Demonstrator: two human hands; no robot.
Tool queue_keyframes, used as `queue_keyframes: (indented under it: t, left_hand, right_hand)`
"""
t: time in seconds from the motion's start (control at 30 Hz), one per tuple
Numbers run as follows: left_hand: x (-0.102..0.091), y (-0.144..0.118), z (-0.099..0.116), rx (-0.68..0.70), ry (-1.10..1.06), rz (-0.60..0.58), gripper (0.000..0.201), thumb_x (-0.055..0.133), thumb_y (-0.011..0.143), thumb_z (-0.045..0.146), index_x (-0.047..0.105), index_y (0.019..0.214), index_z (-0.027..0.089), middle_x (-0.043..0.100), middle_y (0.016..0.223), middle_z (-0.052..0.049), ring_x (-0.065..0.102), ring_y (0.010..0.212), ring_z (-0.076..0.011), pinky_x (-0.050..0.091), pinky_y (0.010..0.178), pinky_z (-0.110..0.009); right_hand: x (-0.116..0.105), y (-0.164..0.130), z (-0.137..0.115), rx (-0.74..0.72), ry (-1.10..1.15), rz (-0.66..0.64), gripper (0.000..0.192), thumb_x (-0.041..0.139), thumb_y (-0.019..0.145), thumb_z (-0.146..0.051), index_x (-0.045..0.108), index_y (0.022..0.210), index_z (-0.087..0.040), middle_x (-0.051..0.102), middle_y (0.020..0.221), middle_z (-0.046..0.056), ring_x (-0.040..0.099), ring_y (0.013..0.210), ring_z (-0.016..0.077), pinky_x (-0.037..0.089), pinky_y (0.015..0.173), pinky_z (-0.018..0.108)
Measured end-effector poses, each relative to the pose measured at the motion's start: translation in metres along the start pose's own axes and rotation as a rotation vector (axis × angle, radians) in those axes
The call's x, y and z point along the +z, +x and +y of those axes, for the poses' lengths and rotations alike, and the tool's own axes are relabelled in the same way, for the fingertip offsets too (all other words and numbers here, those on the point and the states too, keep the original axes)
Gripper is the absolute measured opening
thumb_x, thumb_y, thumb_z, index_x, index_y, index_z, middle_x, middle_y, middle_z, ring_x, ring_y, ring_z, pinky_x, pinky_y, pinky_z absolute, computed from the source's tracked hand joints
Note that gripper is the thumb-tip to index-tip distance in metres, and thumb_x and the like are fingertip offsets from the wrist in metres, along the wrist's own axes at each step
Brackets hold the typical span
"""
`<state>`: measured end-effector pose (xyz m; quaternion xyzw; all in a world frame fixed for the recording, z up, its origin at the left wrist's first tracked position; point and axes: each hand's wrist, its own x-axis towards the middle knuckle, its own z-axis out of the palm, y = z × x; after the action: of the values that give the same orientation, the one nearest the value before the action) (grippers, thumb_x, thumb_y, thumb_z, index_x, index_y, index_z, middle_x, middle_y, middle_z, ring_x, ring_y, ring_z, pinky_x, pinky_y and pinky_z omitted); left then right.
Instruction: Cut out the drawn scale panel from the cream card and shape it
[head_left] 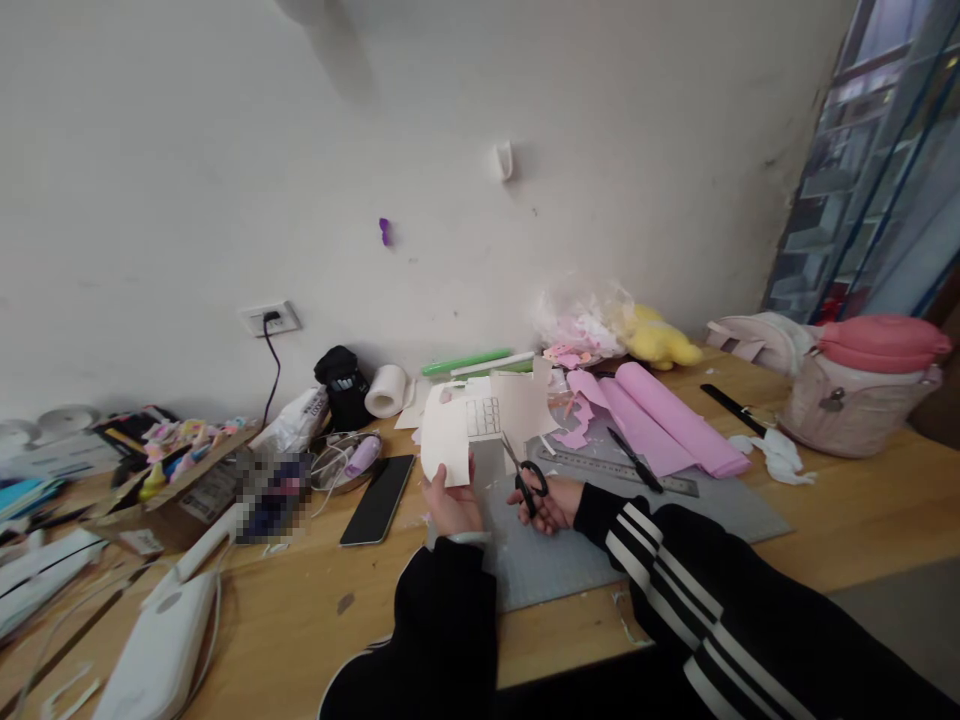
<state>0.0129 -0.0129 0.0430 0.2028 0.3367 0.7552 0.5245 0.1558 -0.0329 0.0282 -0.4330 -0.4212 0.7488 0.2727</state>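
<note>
while the left hand (pixel 452 503) pinches the white card (pixel 480 425), the right hand (pixel 551 503) grips black scissors (pixel 523 473), blades just right of it; mid-cut, next needs the card edge fed between the blades.

I've got both hands bare, left hand (pixel 452 505) and right hand (pixel 553 503). Black sleeves on me, white stripes down the right one, thin white cuff edge on the left.

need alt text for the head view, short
A left hand holds up a white paper cutout while the right hand holds black scissors at its lower edge, above a grey cutting mat on a cluttered wooden table. Pink paper rolls and a metal ruler lie behind.
</note>
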Motion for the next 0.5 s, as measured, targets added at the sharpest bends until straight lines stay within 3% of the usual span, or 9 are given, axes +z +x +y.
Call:
queue_keyframes:
  t: [0.23,0.5]
  left_hand:
    - [-0.006,0.008,-0.001,-0.059,-0.001,-0.028,0.029,0.047,0.085,0.032,0.052,0.107,0.015,0.057,0.104,-0.007,0.058,0.084,-0.0176,0.049,0.071,-0.037]
    - [-0.003,0.006,-0.018,-0.101,0.13,-0.202,0.022,0.051,0.083,0.025,0.055,0.102,0.014,0.058,0.105,-0.007,0.057,0.088,-0.0182,0.048,0.074,-0.038]
  right_hand:
    - [0.0,-0.001,-0.002,0.038,0.031,0.03,0.048,0.026,0.088,-0.05,0.054,0.084,-0.012,0.055,0.058,-0.003,0.045,0.037,0.0038,0.036,0.036,0.017]
    - [0.0,0.0,-0.003,0.079,0.049,0.064,0.047,0.027,0.088,-0.05,0.055,0.087,-0.011,0.054,0.058,-0.003,0.044,0.038,0.0037,0.036,0.036,0.017]
